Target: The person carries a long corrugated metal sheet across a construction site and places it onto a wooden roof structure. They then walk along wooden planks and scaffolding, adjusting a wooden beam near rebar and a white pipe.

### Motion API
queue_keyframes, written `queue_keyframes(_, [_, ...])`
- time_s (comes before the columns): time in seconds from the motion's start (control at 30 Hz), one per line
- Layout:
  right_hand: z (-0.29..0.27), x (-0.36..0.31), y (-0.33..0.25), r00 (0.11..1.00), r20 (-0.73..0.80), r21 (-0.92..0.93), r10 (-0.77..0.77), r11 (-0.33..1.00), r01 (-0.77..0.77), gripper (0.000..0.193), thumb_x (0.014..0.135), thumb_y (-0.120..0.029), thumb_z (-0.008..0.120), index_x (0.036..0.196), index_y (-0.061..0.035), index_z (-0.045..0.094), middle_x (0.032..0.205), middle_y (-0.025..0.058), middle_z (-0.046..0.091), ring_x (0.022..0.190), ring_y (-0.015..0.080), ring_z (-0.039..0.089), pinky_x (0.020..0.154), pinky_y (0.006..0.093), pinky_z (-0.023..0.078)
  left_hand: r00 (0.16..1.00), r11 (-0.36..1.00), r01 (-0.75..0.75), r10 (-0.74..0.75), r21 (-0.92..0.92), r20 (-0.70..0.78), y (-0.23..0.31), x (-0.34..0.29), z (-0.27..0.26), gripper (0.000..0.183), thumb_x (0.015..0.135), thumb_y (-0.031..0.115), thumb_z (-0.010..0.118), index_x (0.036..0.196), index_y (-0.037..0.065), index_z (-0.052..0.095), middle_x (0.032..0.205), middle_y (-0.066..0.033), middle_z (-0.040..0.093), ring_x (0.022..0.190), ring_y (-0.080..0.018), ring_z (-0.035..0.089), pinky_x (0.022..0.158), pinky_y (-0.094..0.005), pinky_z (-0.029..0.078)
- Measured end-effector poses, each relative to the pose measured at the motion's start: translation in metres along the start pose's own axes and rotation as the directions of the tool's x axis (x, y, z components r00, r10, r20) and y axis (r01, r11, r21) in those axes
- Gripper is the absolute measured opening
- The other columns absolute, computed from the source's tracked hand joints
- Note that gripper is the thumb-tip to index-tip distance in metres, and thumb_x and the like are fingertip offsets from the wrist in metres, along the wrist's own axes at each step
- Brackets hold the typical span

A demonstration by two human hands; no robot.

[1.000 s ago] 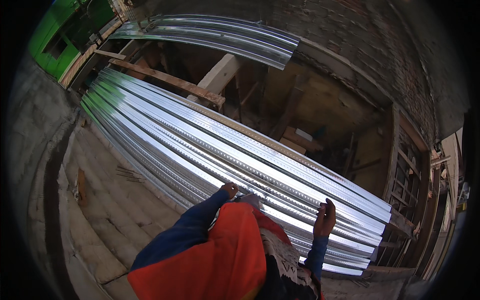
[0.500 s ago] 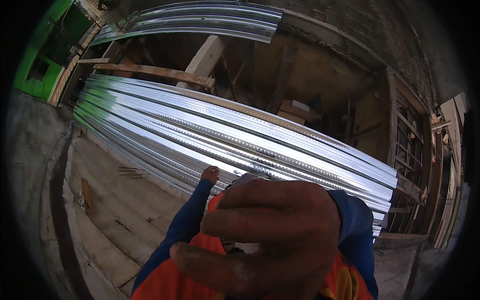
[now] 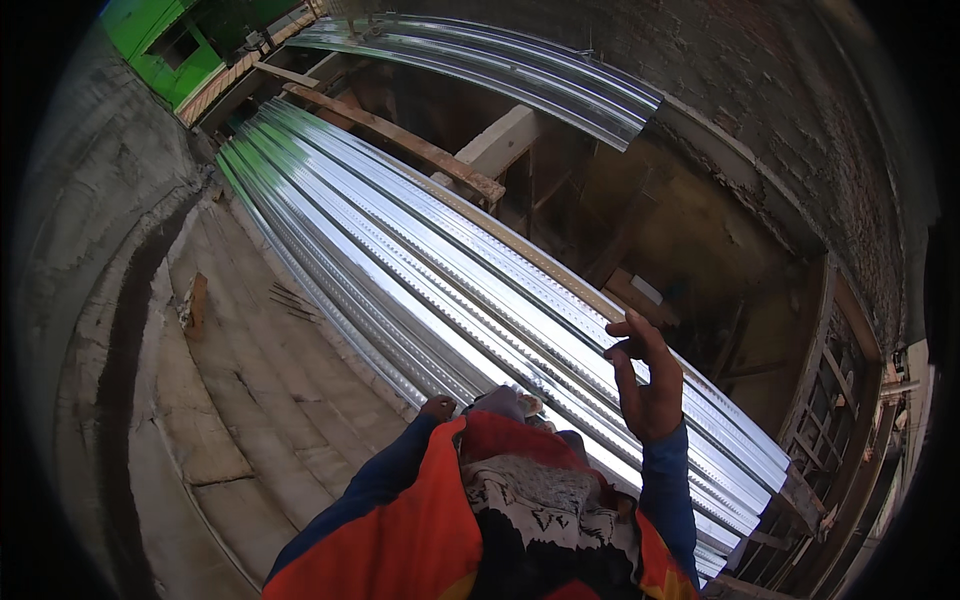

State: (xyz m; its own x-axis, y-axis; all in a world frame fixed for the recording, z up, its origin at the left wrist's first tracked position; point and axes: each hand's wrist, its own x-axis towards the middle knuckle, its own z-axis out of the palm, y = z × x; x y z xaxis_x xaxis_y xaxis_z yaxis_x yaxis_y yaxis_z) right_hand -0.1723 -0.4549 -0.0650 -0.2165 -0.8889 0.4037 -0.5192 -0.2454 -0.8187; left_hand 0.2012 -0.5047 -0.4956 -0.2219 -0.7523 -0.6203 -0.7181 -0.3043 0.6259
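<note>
My right hand is raised over the shiny corrugated metal decking sheets. Its fingers are bent and spread apart, and nothing shows between them. Lower down, my left hand is at the near-left edge of the sheets, by my orange vest. Only a small part of it shows past the blue sleeve, so its fingers cannot be made out. The ribbed sheets slant from the upper left to the lower right under both hands.
Beyond the sheets is a deep opening with a wooden beam and a concrete beam over it. More metal sheeting spans the far side. Block paving with a wood offcut and thin rods is on the left.
My right hand has swung from close in front of the camera out to the right, above the sheets. The view has turned, so the sheets slant more steeply. My left hand stays near the sheet edge.
</note>
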Motion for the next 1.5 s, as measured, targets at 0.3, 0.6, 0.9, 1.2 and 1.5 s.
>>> queue_keyframes(0.3, [0.014, -0.203, 0.235, 0.806, 0.037, -0.341, 0.59, 0.766, -0.545, 0.051, 0.089, -0.009, 0.054, 0.138, -0.01, 0.038, 0.088, 0.012, 0.066, 0.068, 0.0189, 0.065, 0.061, 0.0325, 0.052, 0.994, 0.982, -0.08, 0.065, -0.17, -0.088, 0.059, 0.006, 0.004, 0.034, 0.085, 0.037, 0.059, 0.102, 0.008, 0.065, 0.08, -0.0126, 0.067, 0.067, -0.0213, 0.066, 0.066, -0.0348, 0.052])
queue_keyframes(0.6, [0.017, -0.382, 0.332, 0.276, 0.051, 0.202, 0.96, 0.26, -0.944, 0.041, 0.087, -0.013, 0.054, 0.127, -0.0085, 0.047, 0.082, 0.0152, 0.063, 0.056, 0.0225, 0.062, 0.047, 0.0346, 0.049, 0.995, 0.992, -0.016, 0.027, 0.122, -0.092, 0.01, 0.006, 0.016, 0.039, 0.083, 0.045, 0.055, 0.1, 0.012, 0.068, 0.095, -0.0136, 0.068, 0.094, -0.0293, 0.064, 0.085, -0.0397, 0.05])
queue_keyframes(0.9, [0.014, -0.381, 0.362, 0.147, 0.066, 0.354, 0.987, 0.115, -0.928, 0.038, 0.088, -0.006, 0.052, 0.125, -0.0107, 0.046, 0.085, 0.0163, 0.061, 0.053, 0.0247, 0.059, 0.04, 0.0365, 0.045, 0.994, 0.996, -0.014, 0.023, 0.087, -0.103, 0.027, 0.002, 0.015, 0.039, 0.083, 0.046, 0.056, 0.102, 0.013, 0.068, 0.097, -0.0133, 0.068, 0.094, -0.0293, 0.064, 0.085, -0.0397, 0.05])
queue_keyframes(1.2, [0.007, -0.343, 0.368, 0.25, 0.042, 0.237, 0.967, 0.233, -0.943, 0.035, 0.09, -0.011, 0.051, 0.125, -0.0088, 0.047, 0.09, 0.0156, 0.063, 0.057, 0.0225, 0.062, 0.043, 0.0336, 0.048, 0.99, 0.995, -0.067, 0.075, 0.068, -0.118, 0.029, 0.0, 0.024, 0.036, 0.086, 0.039, 0.058, 0.104, 0.009, 0.065, 0.083, -0.0124, 0.067, 0.071, -0.0209, 0.065, 0.069, -0.0356, 0.052])
queue_keyframes(1.5, [0.006, -0.368, 0.362, 0.176, 0.06, 0.303, 0.983, 0.151, -0.941, 0.04, 0.084, -0.008, 0.053, 0.124, -0.0079, 0.048, 0.084, 0.0165, 0.061, 0.055, 0.0242, 0.061, 0.043, 0.0338, 0.047, 0.992, 0.988, 0.002, 0.017, 0.156, -0.121, 0.04, -0.02, 0.02, 0.038, 0.082, 0.047, 0.057, 0.1, 0.016, 0.069, 0.1, -0.0138, 0.068, 0.095, -0.0302, 0.064, 0.087, -0.0391, 0.049])
